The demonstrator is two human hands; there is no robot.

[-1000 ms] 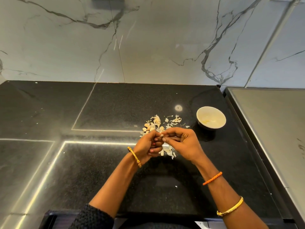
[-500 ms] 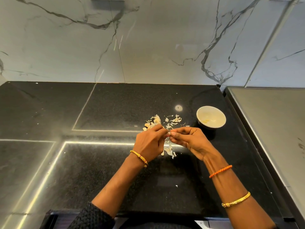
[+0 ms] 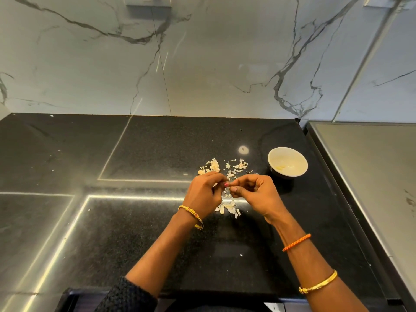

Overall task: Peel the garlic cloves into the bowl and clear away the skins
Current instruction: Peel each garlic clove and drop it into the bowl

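Two hands meet above the middle of the black granite counter (image 3: 139,239), fingertips together, and whatever they pinch is almost wholly hidden: only a pale sliver shows between the left hand (image 3: 203,194) and the right hand (image 3: 256,195), too small to tell whether it is a garlic clove or a scrap of skin. Both hands have fingers curled in a narrow pinch on that sliver. Part of the garlic skins (image 3: 227,188) lies under the hands; the scatter shows beyond the fingers toward the back wall and again just below them toward the front edge. A few whole-looking cloves sit at the left end of the far scatter, hard to make out. The white bowl (image 3: 287,162) stands near the counter's right edge, apart from the skins, with something yellowish in its bottom that cannot be told clearly.

Bright strips of light reflect in the polished counter. Behind it rises a veined marble wall (image 3: 202,64); a grey steel surface (image 3: 369,176) adjoins the right edge.

Compared with half a second ago, the hands sit in nearly the same spot, the right wrist turned slightly outward; bowl and skins are unmoved.
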